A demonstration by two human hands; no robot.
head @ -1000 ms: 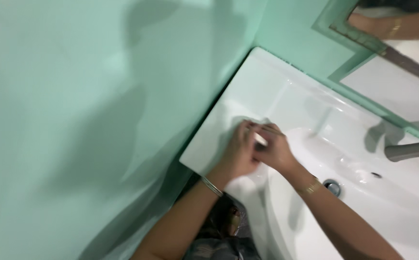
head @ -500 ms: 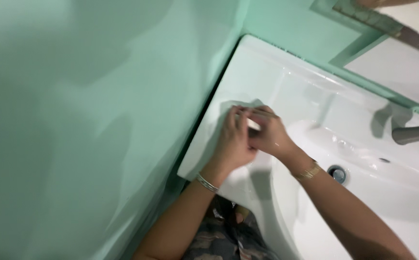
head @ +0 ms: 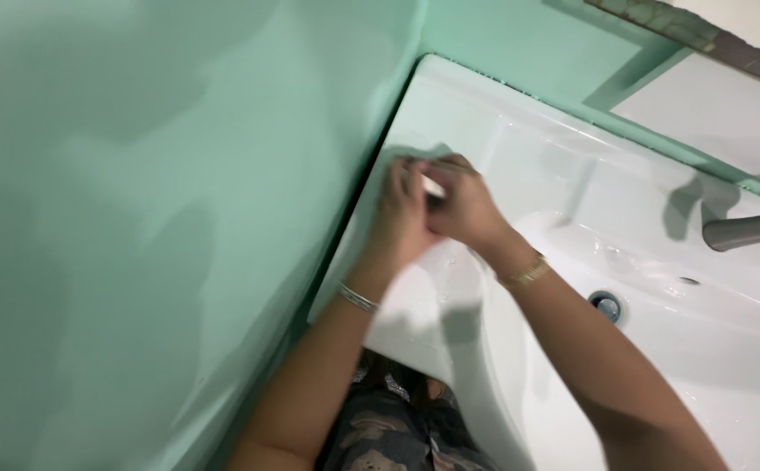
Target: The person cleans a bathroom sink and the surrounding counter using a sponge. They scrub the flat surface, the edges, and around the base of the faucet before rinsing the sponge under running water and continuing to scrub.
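My left hand (head: 397, 222) and my right hand (head: 463, 209) are pressed together over the left shelf of a white washbasin (head: 520, 148). Between the fingers shows a small pale bar, likely soap (head: 433, 185), and both hands are closed around it. A silver bangle (head: 357, 297) sits on my left wrist and a gold bracelet (head: 524, 273) on my right wrist. Most of the bar is hidden by the fingers.
A grey tap spout (head: 746, 230) reaches over the bowl from the right. The drain (head: 606, 304) lies in the bowl's bottom. A mint-green wall (head: 153, 218) runs along the basin's left edge. A mirror edge (head: 703, 39) is at the top right.
The view has shifted, so the basin and hands sit higher and further left in the frame. The hands have stayed clasped around the pale bar and turned slightly over it.
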